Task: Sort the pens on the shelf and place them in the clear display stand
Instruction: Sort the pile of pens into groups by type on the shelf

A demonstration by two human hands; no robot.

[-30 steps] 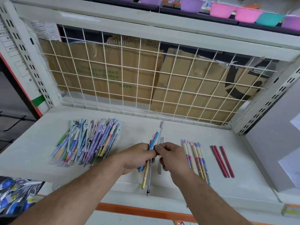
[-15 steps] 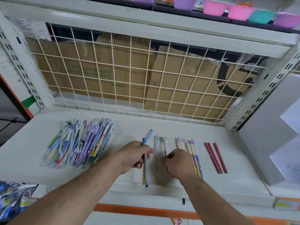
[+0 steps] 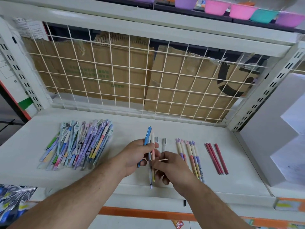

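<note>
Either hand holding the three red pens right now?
No, the three red pens lie on the shelf, clear of the right hand; the left hand grips a blue pen with others.

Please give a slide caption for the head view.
Left hand grips a few pens above the shelf; right hand pinches one of them.

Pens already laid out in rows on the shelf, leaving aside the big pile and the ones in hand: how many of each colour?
Red pens: 3
Pastel pens with purple tops: 5
White-capped pens: 2
Total: 10
</note>
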